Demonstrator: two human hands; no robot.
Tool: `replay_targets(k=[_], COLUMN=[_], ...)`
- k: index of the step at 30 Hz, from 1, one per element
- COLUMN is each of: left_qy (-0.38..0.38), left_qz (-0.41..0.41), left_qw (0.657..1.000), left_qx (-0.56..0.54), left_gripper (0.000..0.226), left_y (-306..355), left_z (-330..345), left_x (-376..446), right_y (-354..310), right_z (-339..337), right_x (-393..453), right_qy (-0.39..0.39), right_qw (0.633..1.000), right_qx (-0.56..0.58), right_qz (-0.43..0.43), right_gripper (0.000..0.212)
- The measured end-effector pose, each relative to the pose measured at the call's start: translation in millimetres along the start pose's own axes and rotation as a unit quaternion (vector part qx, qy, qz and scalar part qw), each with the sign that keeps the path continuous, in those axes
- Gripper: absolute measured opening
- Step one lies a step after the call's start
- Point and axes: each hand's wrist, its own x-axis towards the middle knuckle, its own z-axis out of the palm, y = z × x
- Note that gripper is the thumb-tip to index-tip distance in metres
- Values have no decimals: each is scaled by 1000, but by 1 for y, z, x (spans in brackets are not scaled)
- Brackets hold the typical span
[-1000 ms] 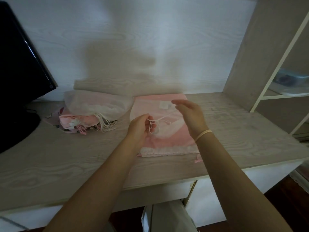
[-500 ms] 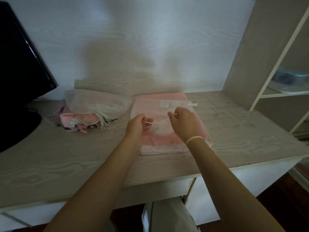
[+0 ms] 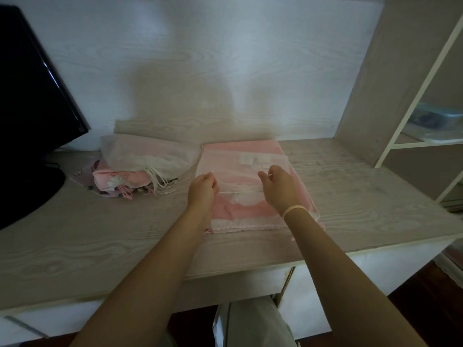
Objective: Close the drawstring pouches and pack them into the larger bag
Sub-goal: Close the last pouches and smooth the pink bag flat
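Observation:
A flat pink pouch (image 3: pixel 240 209) lies on the wooden desk (image 3: pixel 100 234) straight ahead, with a sheer white pouch (image 3: pixel 240 194) on top of it. My left hand (image 3: pixel 203 189) pinches one end of the white drawstring (image 3: pixel 226 193) at the left. My right hand (image 3: pixel 278 186) pinches the other end at the right. The cord runs between both hands across the sheer pouch. To the left, a pile of pouches (image 3: pixel 120 179) lies under a larger sheer white bag (image 3: pixel 147 156).
A black monitor (image 3: pixel 32 101) stands at the far left on its base. A wooden side panel and a white-framed shelf (image 3: pixel 426 96) with a plastic box (image 3: pixel 436 121) rise at the right. The desk's front edge runs below my forearms.
My hands have moved apart, left hand leftward and right hand rightward, drawing the white cord out between them. The right hand has also dropped from its raised position.

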Motion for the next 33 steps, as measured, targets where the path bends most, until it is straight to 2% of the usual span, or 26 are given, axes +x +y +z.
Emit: replay_targets(k=[2, 6, 9, 10, 12, 14, 16, 18, 20, 21, 23, 25, 29, 31, 33], left_qy=[40, 147, 161, 161, 161, 122, 6, -92, -106, -97, -77, -68, -66, -78, -88], left_qz=[21, 81, 93, 114, 194, 264, 276, 268, 294, 312, 336, 344, 330, 320, 319], left_qw=[999, 964, 924, 902, 843, 797, 788, 768, 756, 754, 740, 730, 729, 727, 715], left_qx=[29, 205, 334, 385, 475, 530, 551, 575, 575, 570, 577, 586, 597, 602, 616], left_gripper=[30, 9, 61, 68, 63, 42, 30, 38, 46, 47, 40, 26, 19, 22, 25], left_y=[7, 17, 18, 19, 19, 20, 17, 8, 0, -3, -3, -1, 2, 4, 7], left_z=[-5, -34, -37, -35, -28, -21, -11, 0, 8, 12, 17, 21, 31, 33, 34], left_x=[0, 4, 0, -3, -9, -12, -15, -19, -19, -18, -15, -14, -16, -16, -15], right_y=[4, 18, 16, 14, 11, 9, 8, 9, 13, 17, 25, 28, 25, 22, 19], right_z=[-5, -13, -9, -6, -4, -5, -10, -15, -20, -24, -29, -33, -21, -10, 2], right_x=[3, 12, 9, 8, 5, 3, 0, -1, -2, -1, -1, -3, -5, -4, 1], right_qy=[13, -7, -16, -11, 2, 5, 0, 11, 40, 68, 131, 145, 75, 7, -44], right_qw=[1000, 1000, 999, 998, 996, 995, 995, 993, 987, 989, 990, 980, 962, 952, 945], right_qx=[-23, -21, 21, 42, 76, 88, 93, 115, 144, 118, -28, -138, -166, -205, -247], right_qz=[-1, 9, 28, 35, 49, 48, 40, 39, 51, 54, 54, -3, -204, -227, -211], right_gripper=[32, 37, 30, 28, 25, 20, 15, 11, 10, 12, 17, 19, 16, 24, 27])
